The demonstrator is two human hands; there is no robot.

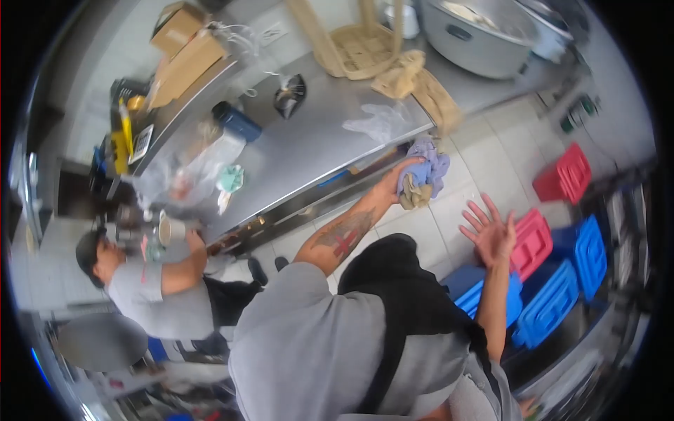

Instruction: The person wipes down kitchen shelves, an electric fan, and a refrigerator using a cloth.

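Observation:
My left hand is stretched out past the corner of the steel counter, its fingers wrapped round bunched cloths. One cloth is lilac; a tan cloth hangs below it. Part of my grip is hidden by the fabric. Off to the right, my right hand is raised with the palm showing and fingers spread, holding nothing. Below and behind it stand lidded bins, among them a red bin and a blue bin.
On the steel counter lie a dark blue bottle, a black pouch and clear plastic. A large metal pot stands at the back. Another person works at the left with a white container. Another red bin sits farther right.

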